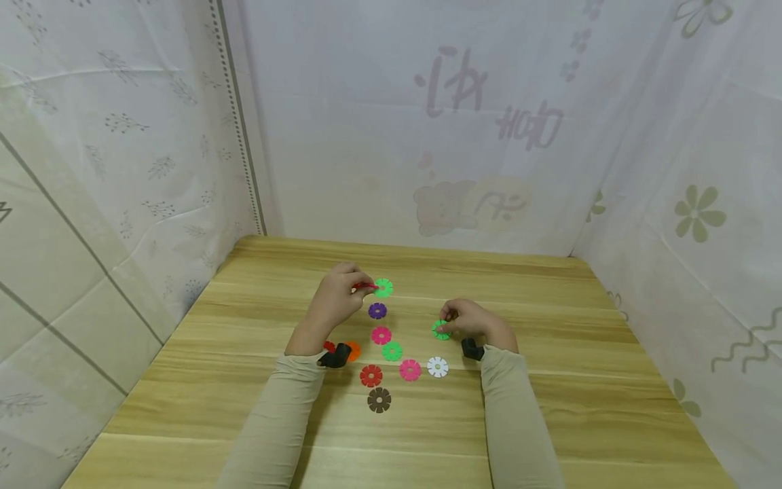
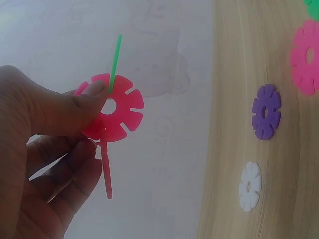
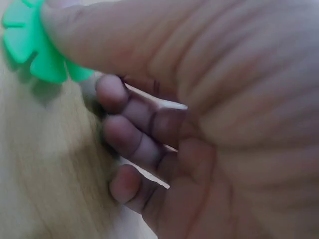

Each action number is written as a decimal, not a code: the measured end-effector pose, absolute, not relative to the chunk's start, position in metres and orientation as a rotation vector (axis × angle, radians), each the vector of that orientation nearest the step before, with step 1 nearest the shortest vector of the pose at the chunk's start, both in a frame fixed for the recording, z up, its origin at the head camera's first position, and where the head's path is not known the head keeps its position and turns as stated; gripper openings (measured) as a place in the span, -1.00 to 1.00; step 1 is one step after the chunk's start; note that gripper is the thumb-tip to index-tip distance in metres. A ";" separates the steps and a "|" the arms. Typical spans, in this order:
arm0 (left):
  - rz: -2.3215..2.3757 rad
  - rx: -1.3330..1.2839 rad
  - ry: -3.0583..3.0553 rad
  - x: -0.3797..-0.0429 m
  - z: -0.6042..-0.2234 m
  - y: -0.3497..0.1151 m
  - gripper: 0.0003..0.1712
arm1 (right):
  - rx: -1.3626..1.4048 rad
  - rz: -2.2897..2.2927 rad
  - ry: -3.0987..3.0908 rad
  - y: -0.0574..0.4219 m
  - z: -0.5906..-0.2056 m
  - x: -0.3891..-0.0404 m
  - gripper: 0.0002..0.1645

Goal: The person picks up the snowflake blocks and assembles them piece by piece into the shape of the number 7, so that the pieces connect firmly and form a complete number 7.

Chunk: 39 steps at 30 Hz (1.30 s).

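**Two hands pinch notched plastic discs above a wooden table**

A person's forearms, in beige sleeves (image 1: 525, 421), reach forward from the near edge, the left a little farther out. The left hand (image 1: 334, 297) is raised off the table (image 1: 580, 380), thumb and fingers clamped on a pink disc (image 2: 122, 107). The right hand (image 1: 479, 320), lower and nearer, pinches a bright green disc (image 3: 37, 47), its other fingers loosely curled.

The pink disc is round and flower-like, with slits round its rim and a central hole. A green piece (image 2: 115, 62) joins it at the top and a red piece (image 2: 106, 167) at the bottom, both seen edge-on.

Similar discs lie flat between the forearms, among them a purple disc (image 1: 377, 311), a white disc (image 1: 437, 367) and, nearest the viewer, a brown disc (image 1: 379, 400).
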<state>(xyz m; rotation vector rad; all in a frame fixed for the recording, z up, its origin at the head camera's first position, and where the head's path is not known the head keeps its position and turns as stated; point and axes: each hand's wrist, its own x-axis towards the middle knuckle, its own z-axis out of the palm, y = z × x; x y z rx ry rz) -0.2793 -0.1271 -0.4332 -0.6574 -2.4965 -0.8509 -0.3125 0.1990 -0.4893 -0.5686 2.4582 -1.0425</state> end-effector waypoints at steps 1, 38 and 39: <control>-0.851 -0.657 -2.497 -0.279 -0.433 -0.127 -0.95 | -0.565 -1.063 2.453 0.199 -0.490 -0.313 -0.75; -0.845 -0.816 -2.326 -0.280 -0.432 -0.125 -0.95 | -0.907 -1.789 2.297 0.141 -0.454 -0.308 -0.83; -0.841 -0.821 -2.326 -0.280 -0.432 -0.125 -0.95 | -0.910 -1.781 2.302 0.140 -0.454 -0.308 -0.84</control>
